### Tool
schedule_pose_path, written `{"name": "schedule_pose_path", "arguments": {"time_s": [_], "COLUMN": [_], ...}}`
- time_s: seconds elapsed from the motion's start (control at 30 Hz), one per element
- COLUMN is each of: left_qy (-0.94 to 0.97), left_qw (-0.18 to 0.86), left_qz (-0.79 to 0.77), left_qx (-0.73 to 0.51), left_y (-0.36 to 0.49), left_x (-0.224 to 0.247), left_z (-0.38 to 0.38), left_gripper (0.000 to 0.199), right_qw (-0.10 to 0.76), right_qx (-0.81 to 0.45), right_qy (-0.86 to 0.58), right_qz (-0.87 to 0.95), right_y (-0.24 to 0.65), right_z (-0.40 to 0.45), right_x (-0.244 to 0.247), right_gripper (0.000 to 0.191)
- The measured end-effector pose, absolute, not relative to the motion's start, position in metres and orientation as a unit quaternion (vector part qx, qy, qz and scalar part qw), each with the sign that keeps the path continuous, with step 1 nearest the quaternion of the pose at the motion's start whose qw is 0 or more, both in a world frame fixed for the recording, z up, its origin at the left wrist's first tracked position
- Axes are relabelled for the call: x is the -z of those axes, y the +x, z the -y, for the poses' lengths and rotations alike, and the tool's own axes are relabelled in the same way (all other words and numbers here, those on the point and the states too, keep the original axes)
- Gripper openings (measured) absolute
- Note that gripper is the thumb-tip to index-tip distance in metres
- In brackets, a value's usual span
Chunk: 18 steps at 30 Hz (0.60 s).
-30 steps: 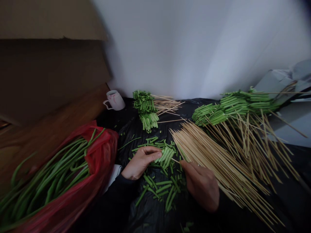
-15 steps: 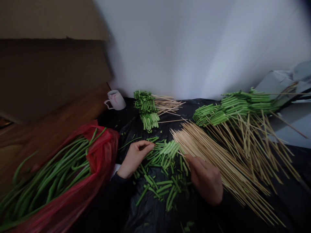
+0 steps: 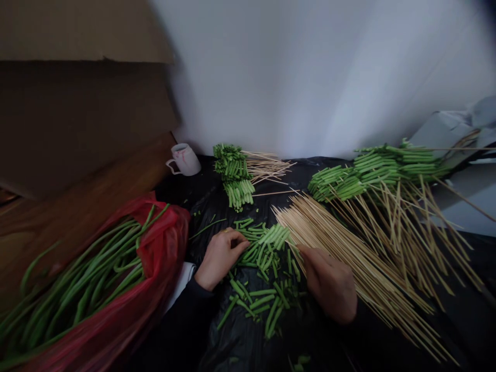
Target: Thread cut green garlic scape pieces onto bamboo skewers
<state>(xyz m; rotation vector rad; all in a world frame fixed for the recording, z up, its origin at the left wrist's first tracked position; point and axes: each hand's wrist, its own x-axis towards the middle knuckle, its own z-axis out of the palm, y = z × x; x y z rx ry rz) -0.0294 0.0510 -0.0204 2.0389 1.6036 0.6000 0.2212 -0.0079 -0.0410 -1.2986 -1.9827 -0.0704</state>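
My right hand is closed around the end of a bamboo skewer. At the skewer's far end sits a row of pale green bean pieces, just above the loose ones. My left hand has thumb and forefinger pinched together at the left edge of the cut bean pieces; what lies between the fingertips, if anything, is too small to make out. More cut pieces are scattered on black plastic between the two hands. Beside my right hand lies a thick bundle of bare skewers.
A red plastic bag of whole long beans is at left. Behind stand a white mug and a stack of skewered beans. More skewered beans are piled at right, near a white wall. A cardboard box rises at upper left.
My left hand has shifted slightly down and to the right, its pinched fingertips now lower along the bean pile. My right hand, with the skewer, has moved only a little.
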Motion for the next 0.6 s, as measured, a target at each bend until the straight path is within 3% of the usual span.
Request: {"name": "schedule_pose_path", "arguments": {"time_s": [0.33,0.47,0.6], "left_qy": [0.792,0.761,0.653], "left_qw": [0.246,0.286,0.405], "left_qz": [-0.537,-0.541,-0.551], "left_qx": [-0.152,-0.216,-0.326], "left_y": [-0.028,-0.026,-0.022], "left_x": [0.016,0.012,0.008], "left_z": [-0.046,-0.047,-0.048], "left_gripper": [0.01,0.013,0.019], "right_qw": [0.367,0.371,0.368], "right_qx": [0.002,0.005,-0.01], "right_qy": [-0.517,-0.517,-0.512], "right_qz": [0.774,0.771,0.776], "right_y": [0.22,0.22,0.22], "right_z": [0.009,0.009,0.01], "right_x": [0.041,0.041,0.043], "right_gripper": [0.023,0.021,0.023]}}
